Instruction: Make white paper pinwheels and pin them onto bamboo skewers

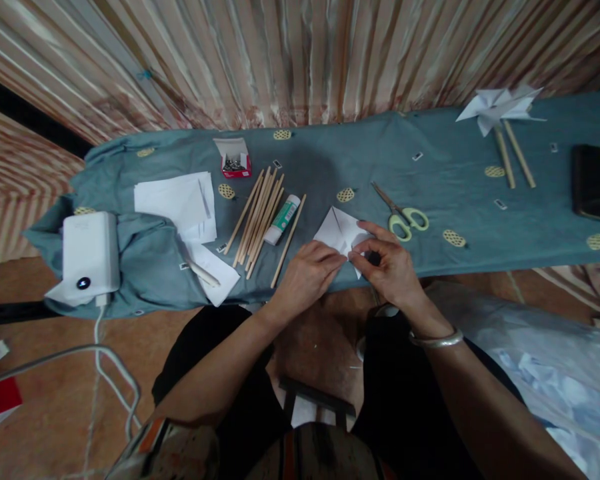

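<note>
A hand could pass over the cloth (pixel 323 157) between the paper (pixel 334 230) and the curtain (pixel 300 67), or between the scissors (pixel 395 209) and the pinwheels (pixel 495 110). The scissors obstruct just beyond the right hand (pixel 391 267); the glue stick (pixel 283 219) and wooden sticks (pixel 258 219) crowd the left hand (pixel 307 273).

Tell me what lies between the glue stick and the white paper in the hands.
In the head view, a single wooden stick lies between the glue stick and the white paper, on the teal cloth.

One head-worn view looks forward and steeply down, past the legs (pixel 205 360), at the nearby cloth-covered surface (pixel 325 163).
</note>
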Demonstrator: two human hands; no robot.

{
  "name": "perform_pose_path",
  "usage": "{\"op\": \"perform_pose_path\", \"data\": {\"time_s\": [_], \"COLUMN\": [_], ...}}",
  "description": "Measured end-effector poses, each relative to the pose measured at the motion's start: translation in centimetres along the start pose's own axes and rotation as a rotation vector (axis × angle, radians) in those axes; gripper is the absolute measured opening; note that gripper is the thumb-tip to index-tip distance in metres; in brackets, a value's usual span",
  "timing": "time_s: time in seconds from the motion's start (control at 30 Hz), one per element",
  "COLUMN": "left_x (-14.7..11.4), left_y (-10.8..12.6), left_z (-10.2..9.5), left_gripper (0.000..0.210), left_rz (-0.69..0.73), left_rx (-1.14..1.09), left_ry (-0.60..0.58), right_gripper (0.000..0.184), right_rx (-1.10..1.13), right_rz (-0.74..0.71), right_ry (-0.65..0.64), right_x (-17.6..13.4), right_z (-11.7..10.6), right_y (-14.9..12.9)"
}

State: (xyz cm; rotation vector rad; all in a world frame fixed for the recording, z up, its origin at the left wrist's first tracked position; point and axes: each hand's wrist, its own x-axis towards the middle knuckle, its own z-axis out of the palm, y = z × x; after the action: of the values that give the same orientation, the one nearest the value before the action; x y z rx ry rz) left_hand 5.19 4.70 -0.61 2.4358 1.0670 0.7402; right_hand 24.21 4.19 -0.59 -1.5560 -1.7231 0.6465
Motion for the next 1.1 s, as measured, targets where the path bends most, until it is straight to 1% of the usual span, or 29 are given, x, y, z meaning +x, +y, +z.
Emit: {"op": "perform_pose_path", "data": {"time_s": [0.3, 0.47, 0.7, 1.1], "left_x": [0.32, 0.56, 0.71, 0.81], "left_y": [-0.08, -0.06, -0.02, 0.06], "left_z": [0.31, 0.37, 0.45, 0.30], "left_gripper": [0.022, 0.021, 0.020, 0.018], "left_rz": [-0.006, -0.036, -0.058, -0.065], "left_rx": [-0.012, -0.005, 0.008, 0.013], "left_ry": [0.021, 0.000, 0.009, -0.014], "right_gripper": [0.005, 0.006, 0.007, 0.007], "right_rx": [-0.080, -0.091, -0.119, -0.121], "right_rz": [0.003, -0.021, -0.032, -0.018], "right_ry": [0.044, 0.049, 0.046, 0.041], "right_x": [-0.02, 0.05, 0.15, 0.09], "right_z": [0.39, 0.47, 0.44, 0.42], "right_y": [-0.30, -0.41, -0.52, -0.65]}}
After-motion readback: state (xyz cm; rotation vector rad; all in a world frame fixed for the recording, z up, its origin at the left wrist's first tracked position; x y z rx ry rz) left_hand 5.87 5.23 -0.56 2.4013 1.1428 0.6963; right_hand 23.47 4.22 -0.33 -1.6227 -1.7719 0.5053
